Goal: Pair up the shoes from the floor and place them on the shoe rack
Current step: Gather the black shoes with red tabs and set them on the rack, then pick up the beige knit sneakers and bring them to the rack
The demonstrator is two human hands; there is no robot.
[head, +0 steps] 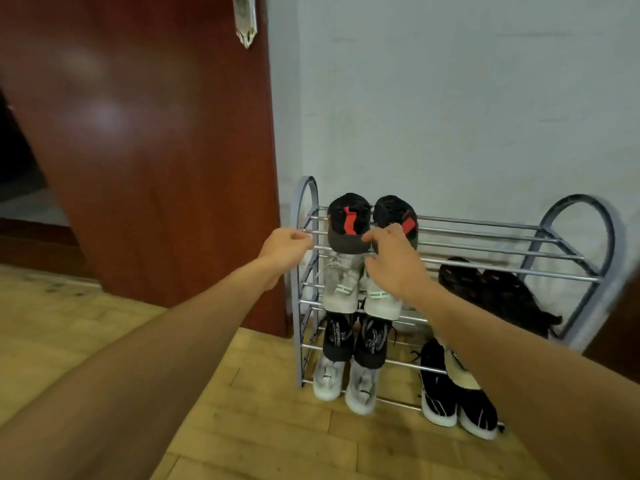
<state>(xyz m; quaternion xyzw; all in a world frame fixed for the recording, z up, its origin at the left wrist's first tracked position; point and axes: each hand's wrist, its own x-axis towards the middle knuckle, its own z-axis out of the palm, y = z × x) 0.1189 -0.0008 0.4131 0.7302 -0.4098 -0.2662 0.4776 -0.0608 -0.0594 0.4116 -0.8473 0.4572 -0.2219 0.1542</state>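
Shoe rack (571, 277): grey metal, against the wall.
Black-and-red shoes (349, 223): paired on its top tier, left end.
Right hand (394, 261): fingers loosely spread, touching their heels, gripping nothing.
Left hand (284, 249): curled, empty, just left of them, at the rack's front rail.

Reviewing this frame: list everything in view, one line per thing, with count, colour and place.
Grey metal shoe rack: one, against the wall.
Black shoes with red tabs: two, top shelf, left.
Light grey sneakers: two, second shelf, left.
Black lettered shoes: two, third shelf, left.
Pale grey shoes: two, bottom left.
Dark shoes: apparently two, second shelf, right.
Black white-soled shoes: two, bottom right.
Red-brown wooden door: one, left.
Wooden floor: light.
Left hand: at rack's top left.
Right hand: touching top pair.
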